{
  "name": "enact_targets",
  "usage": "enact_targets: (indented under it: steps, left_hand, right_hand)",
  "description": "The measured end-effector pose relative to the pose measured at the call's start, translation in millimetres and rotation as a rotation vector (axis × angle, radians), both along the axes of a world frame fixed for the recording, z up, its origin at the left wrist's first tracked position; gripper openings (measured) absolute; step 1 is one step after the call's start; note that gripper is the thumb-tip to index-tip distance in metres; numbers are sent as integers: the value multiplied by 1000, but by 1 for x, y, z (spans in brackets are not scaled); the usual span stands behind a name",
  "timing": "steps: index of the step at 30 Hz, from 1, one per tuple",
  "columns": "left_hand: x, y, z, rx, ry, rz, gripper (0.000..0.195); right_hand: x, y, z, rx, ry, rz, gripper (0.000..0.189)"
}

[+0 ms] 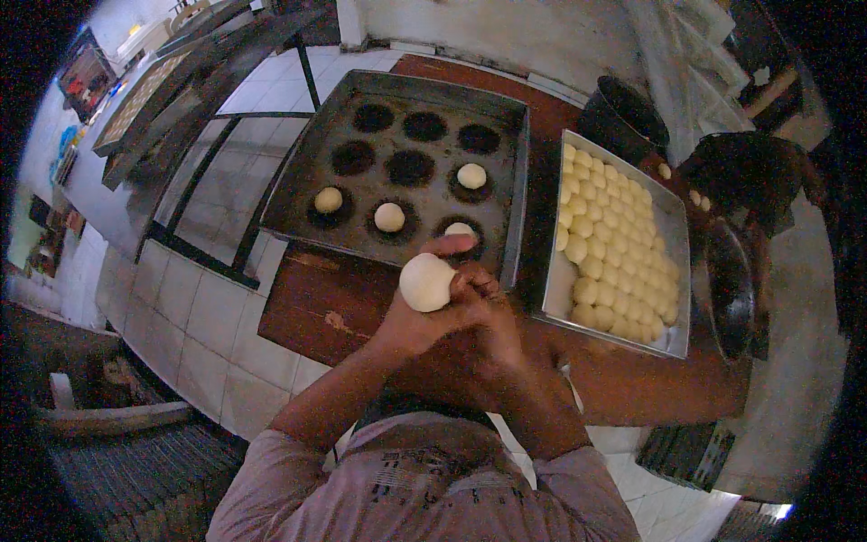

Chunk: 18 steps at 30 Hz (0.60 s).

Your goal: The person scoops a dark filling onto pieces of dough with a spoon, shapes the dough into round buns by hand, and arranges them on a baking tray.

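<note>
A smooth, pale dough ball [425, 283] rests in my left hand [416, 330], cupped from below with the thumb raised behind it. Pressed close against its right side are the curled fingers of my right hand [491, 308]; the two hands overlap, so part of the grip is hidden. Beyond them lies a large dark metal baking pan [420, 186] with round blackened spots. Several dough balls sit on spots in its nearer half: one at left [328, 200], one in the middle [389, 217], one farther right [472, 175], and one partly covered by my thumb [460, 232].
To the right, a shiny metal tray [559, 291] holds rows of small yellowish dough balls [609, 251]. Both stand on a brown wooden table [650, 379]. Dark pots [623, 118] and a wok-like pan [731, 291] line the right side. A black metal frame [203, 183] stands left.
</note>
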<state>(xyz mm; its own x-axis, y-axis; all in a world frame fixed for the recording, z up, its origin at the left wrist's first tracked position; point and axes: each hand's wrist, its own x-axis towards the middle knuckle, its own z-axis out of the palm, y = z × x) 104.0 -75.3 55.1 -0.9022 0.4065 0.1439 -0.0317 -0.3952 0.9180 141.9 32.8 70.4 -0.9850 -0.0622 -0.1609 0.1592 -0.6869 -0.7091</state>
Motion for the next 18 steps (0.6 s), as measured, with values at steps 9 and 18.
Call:
enact_targets:
  steps: [9, 18]
  left_hand:
    - [-60, -27, -43, -451, -50, 242, 31]
    - [-117, -49, -39, -779, 761, 470, 40]
  right_hand:
    - [-27, 6, 2, 1389, 403, -63, 39]
    - [-104, -19, 7, 1487, 824, -232, 46]
